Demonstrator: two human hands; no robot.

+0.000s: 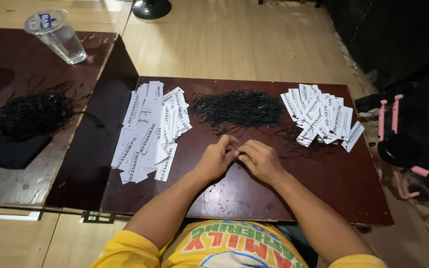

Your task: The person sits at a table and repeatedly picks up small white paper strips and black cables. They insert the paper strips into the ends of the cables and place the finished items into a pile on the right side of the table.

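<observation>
My left hand (217, 158) and my right hand (261, 160) meet at the middle of a dark brown board (323, 183), fingertips pinched together on something small and dark that I cannot make out clearly, likely a black string. Just beyond the hands lies a pile of black strings (238, 109). A heap of white paper tags (150, 130) spreads out to the left of my hands. Another heap of white paper tags (321, 115) lies at the far right of the board.
A second dark board (6, 164) at the left carries a tangle of black strings (33, 113), a black cloth (13, 151) and a clear plastic cup (58, 34). A pink-framed object (403, 149) stands right of the board. Wooden floor lies all around.
</observation>
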